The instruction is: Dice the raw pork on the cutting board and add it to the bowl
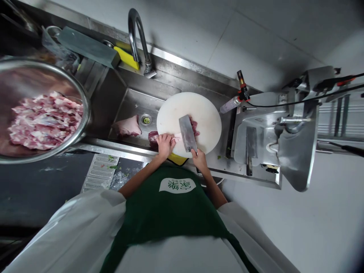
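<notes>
My right hand (200, 159) is wrapped round the handle of a cleaver (187, 132), whose broad blade lies over a round white cutting board (173, 110). My left hand (165, 145) presses a strip of raw meat (178, 137) at the board's near left edge, fingers curled on it. Part of that strip is hidden by the hand and the blade. Small cut pieces of dark red meat (194, 126) sit just right of the blade. A darker chunk of meat (152, 138) shows left of my left hand, beside the board.
A large metal bowl (85, 102) of cut meat stands at the left. Another meat piece (129, 126) lies in the sink (133, 102) by the drain. A faucet (139, 38) rises behind. To the right are a blowtorch (237, 96), a slicer (297, 148) and another cleaver (250, 146).
</notes>
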